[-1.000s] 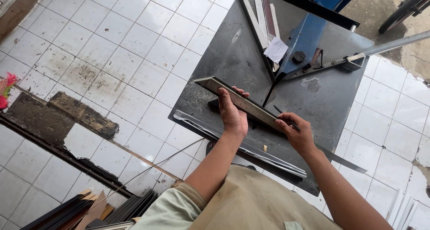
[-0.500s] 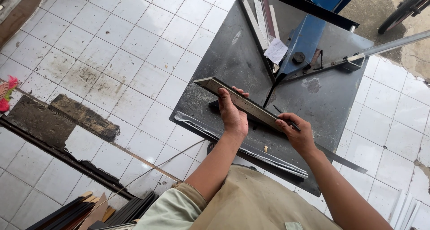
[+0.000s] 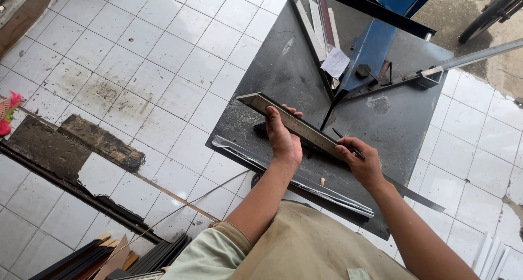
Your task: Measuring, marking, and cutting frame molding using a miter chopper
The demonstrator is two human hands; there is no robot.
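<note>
At the far left of the frame the white tiled floor (image 3: 136, 67) shows a dark broken patch, and at the lower left a stack of dark frame mouldings (image 3: 131, 261) leans into view. Moving right, the black metal table (image 3: 272, 67) fills the middle. Along its near edge lies a long strip wrapped in clear plastic (image 3: 283, 171).

The left hand (image 3: 282, 138) is clamped over the middle of a grey moulding strip (image 3: 297, 126), fingers curled over its far edge, pressing it down on the table. The strip runs from centre frame down to the right, its mitred end pointing up-left. The right hand (image 3: 364, 163) grips the strip's lower right part, and a thin dark pencil-like stick (image 3: 348, 143) pokes out of the fingers.

Compared with a second ago, almost nothing has shifted: both hands sit at the same spots and the strip lies at the same angle, so it is being held steady.

Further right stands the blue cutter (image 3: 381, 34) with its long grey lever (image 3: 474, 56).
</note>
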